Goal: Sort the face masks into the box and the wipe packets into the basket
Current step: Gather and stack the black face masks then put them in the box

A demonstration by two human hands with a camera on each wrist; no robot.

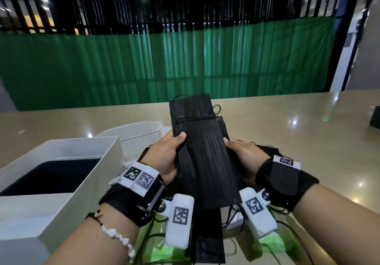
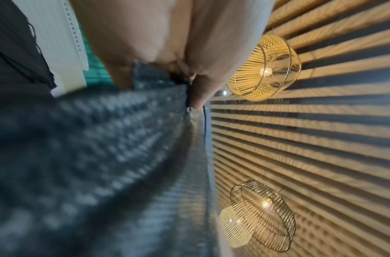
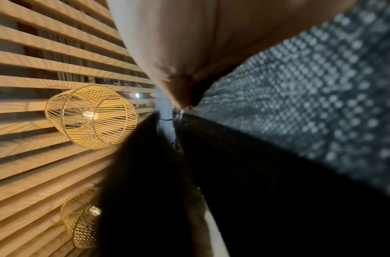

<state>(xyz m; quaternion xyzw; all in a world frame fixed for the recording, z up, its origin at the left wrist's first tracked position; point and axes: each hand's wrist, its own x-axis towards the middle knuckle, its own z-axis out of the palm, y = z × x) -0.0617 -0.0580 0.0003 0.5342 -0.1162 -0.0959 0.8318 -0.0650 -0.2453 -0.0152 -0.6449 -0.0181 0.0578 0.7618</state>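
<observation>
A stack of black face masks [image 1: 202,153] is held upright above the table, in front of my chest. My left hand [image 1: 167,157] grips its left edge, thumb on the front. My right hand [image 1: 242,155] grips the right edge the same way. In the left wrist view the mask fabric [image 2: 90,156] fills the lower left under my hand [image 2: 178,43]. The right wrist view shows the fabric [image 3: 299,104] beneath my hand [image 3: 189,43]. More black masks [image 1: 207,242] and green wipe packets [image 1: 162,252] lie under my wrists. The white box [image 1: 61,201] stands left, the white perforated basket [image 1: 137,135] behind it.
The box has a dark inside [image 1: 51,174]. The beige table [image 1: 298,131] stretches to the right, with a dark object [image 1: 375,118] at its far right edge. A green screen [image 1: 164,65] runs behind the table.
</observation>
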